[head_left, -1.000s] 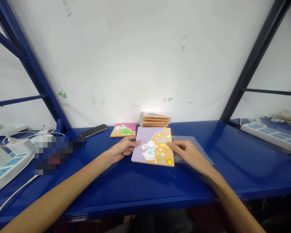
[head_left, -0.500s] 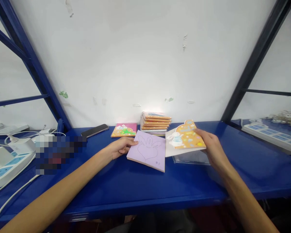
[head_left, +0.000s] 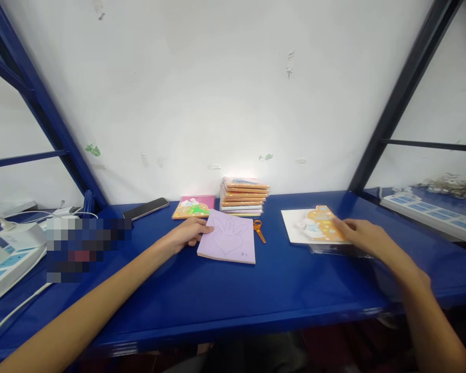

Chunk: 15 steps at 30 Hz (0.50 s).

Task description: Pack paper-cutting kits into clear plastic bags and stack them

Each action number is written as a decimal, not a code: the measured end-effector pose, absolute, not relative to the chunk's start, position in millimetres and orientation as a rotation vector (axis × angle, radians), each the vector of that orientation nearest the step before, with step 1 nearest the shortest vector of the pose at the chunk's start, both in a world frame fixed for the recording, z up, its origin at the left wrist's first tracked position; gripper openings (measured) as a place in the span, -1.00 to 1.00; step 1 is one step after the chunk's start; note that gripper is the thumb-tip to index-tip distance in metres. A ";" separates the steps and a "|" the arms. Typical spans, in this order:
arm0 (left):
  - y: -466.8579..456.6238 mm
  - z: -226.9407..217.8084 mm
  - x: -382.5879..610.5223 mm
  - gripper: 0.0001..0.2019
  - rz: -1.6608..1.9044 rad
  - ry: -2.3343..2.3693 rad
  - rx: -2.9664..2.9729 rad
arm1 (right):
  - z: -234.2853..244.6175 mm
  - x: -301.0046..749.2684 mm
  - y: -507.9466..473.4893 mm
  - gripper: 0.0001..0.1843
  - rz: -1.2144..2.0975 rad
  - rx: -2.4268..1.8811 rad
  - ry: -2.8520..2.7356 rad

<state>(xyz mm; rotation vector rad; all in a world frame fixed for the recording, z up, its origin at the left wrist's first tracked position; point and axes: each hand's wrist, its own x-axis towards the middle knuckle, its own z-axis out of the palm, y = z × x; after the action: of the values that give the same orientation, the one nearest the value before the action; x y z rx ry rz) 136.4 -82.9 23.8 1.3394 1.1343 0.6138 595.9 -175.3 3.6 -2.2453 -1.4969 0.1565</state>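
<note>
My left hand is closed on the left edge of a purple paper pad, thumb on top. The pad carries a line drawing like a radish with leaves. Off to the right, my right hand grips the right side of an orange cover card with a white rabbit, slightly blurred. Beneath it is a white sheet, and under that a clear plastic sleeve on the blue table. Small orange scissors lie just right of the pad.
Behind the pad stands a stack of wrapped paper pads. Left of it lies a pink and orange pad with green scissors on it. Further left are a phone and a power strip with cables. Another power strip is at right.
My right hand has carried the orange card and white sheet rightward and lower, away from the purple pad. The orange scissors now show. My left hand keeps its hold on the pad.
</note>
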 end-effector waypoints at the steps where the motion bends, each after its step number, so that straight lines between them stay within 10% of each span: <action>1: -84.2 23.0 138.3 -0.82 0.634 1.183 1.407 | 3.7 591.9 -175.0 -0.34 0.143 -2.242 -1.521; 9: -76.9 21.8 129.1 -0.65 0.964 1.562 2.171 | 12.5 541.3 -173.9 -0.34 -0.085 -2.106 -1.608; 15: -63.3 15.8 115.6 -0.41 0.329 1.756 2.682 | 35.7 509.4 -188.9 -0.50 -0.113 -1.897 -1.573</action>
<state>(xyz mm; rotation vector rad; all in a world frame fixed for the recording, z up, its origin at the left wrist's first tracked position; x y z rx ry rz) 115.6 -63.3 15.8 2.6820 1.7564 0.3288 509.4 -188.9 35.7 -1.8971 -1.5729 -0.1126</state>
